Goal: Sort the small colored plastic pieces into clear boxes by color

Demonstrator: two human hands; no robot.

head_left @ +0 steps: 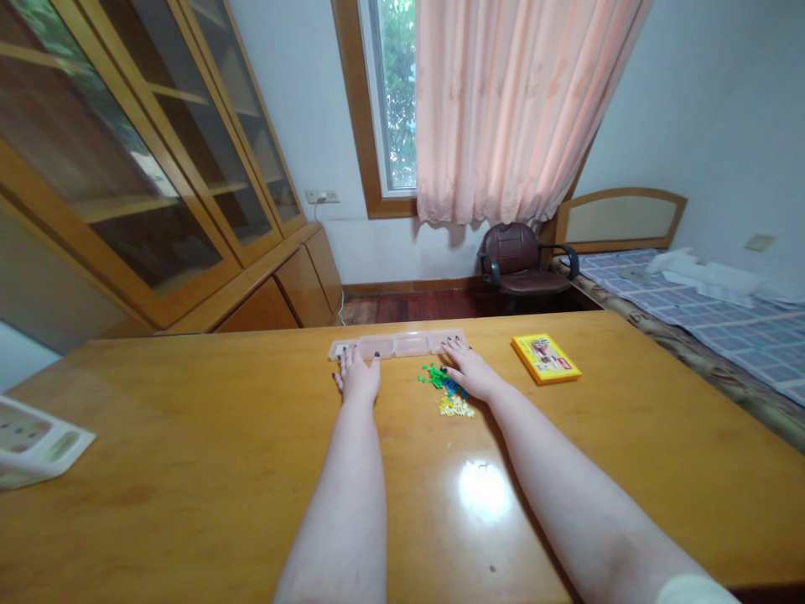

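A row of shallow clear plastic trays lies across the table in front of me. At its left end is my left hand, fingers spread, the fingertips reaching the tray there, which has something whitish in it. Over the right end my right hand is stretched out with its fingers apart, holding nothing. Beside and partly under that hand lie small loose pieces in heaps: green pieces, blue pieces, and yellow and white pieces. Whether the fingertips press on the trays I cannot tell.
A yellow box with a printed top lies to the right on the wooden table. At the left edge stands a white slotted plastic object. Beyond the table are a chair, a bed and a glass-door cabinet.
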